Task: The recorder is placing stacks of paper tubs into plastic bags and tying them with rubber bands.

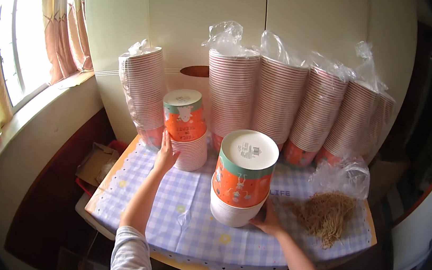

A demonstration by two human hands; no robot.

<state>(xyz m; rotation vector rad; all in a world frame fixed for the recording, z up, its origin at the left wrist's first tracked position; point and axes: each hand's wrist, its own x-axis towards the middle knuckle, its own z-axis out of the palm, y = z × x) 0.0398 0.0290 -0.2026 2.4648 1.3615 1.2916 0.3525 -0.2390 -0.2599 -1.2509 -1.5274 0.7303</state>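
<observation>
In the middle of the surface (pixel 175 232), under blue-and-white checked cloth: the front stack (pixel 242 183), nested upside-down paper tubs, orange with a green band, white base facing up. Behind and left of it: the left stack (pixel 185 130), matching orange-and-green paper tubs, also upside down. Both look upright and seated.

Right hand (pixel 269 222): at the front stack's lower right side, fingers bent in near the rims. Looks like contact; can't tell if they grip or just steady. Left hand (pixel 166 153): left of the front stack, at the near-left side of the left stack, fingers straight and fairly wide, not wrapped around anything. Touching or just beside, can't tell.

Step in hand, my read: positioning the loose stacks, one hand to each.

Next move, my read: shifting the front stack calls for a second hand low on its left side. Pushing from the right alone could tip it or skew the nesting.

Around the front stack: tall clear-plastic-wrapped columns of pale-rimmed tubs (pixel 279 97) behind; a similar wrapped column (pixel 140 89) behind and far left; a tan stringy heap (pixel 330 215) to its right, with a crumpled clear plastic bag (pixel 347 177) just behind that.
</observation>
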